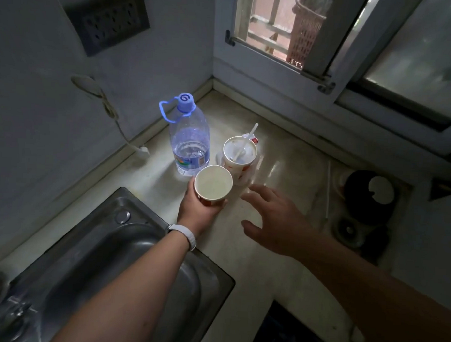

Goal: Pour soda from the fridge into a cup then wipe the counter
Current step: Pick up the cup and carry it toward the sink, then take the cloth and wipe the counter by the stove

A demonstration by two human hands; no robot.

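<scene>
White inside and red-printed outside, the small round paper cup (213,182) stood upright in the left hand (197,210), whose fingers wrapped around its lower wall, thumb on the right side. It looked empty, though the dim light left that uncertain. The left forearm reached forward across the corner of the steel sink (129,246), a white band (185,234) around the wrist. The cup sat low over the pale stone surface (278,162), just in front of a large clear plastic water bottle with a blue cap and carrying loop (188,141) and just beside a taller white paper drink cup with a white straw (239,154). The right hand (273,223) hovered over the surface to the right of the small cup, palm down, fingers spread and relaxed, holding nothing, fingertips near the taller cup. Farther right lay a black round gas burner (369,199). A barred window (283,32) stood behind the corner.
</scene>
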